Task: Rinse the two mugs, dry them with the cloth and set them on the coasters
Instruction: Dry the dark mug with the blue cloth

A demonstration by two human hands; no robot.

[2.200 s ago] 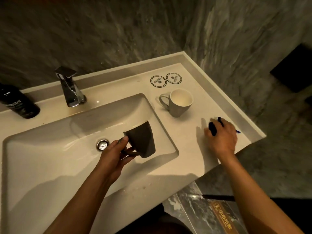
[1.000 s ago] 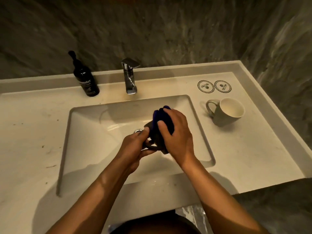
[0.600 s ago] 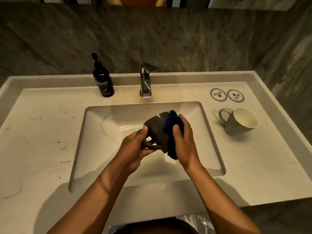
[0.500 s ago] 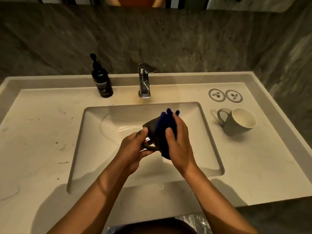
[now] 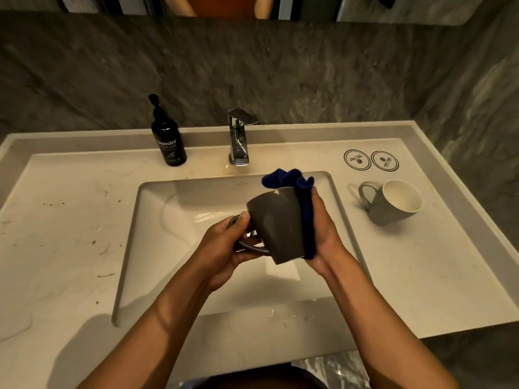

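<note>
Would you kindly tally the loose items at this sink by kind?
Mugs: 2 (dark mug, grey mug)
Coasters: 2 (left coaster, right coaster)
Cloths: 1 (blue cloth)
Soap bottles: 1 (hand wash bottle)
Total: 6

A single head-worn wide-angle camera looks forward and steeply down over the sink (image 5: 146,209), close above both hands, with the wall (image 5: 280,74) beyond the fingers and the counter edge below the wrists.

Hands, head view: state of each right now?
Left hand: closed on the dark mug by its handle.
Right hand: closed on the blue cloth, pressing it against the mug's side.
</note>
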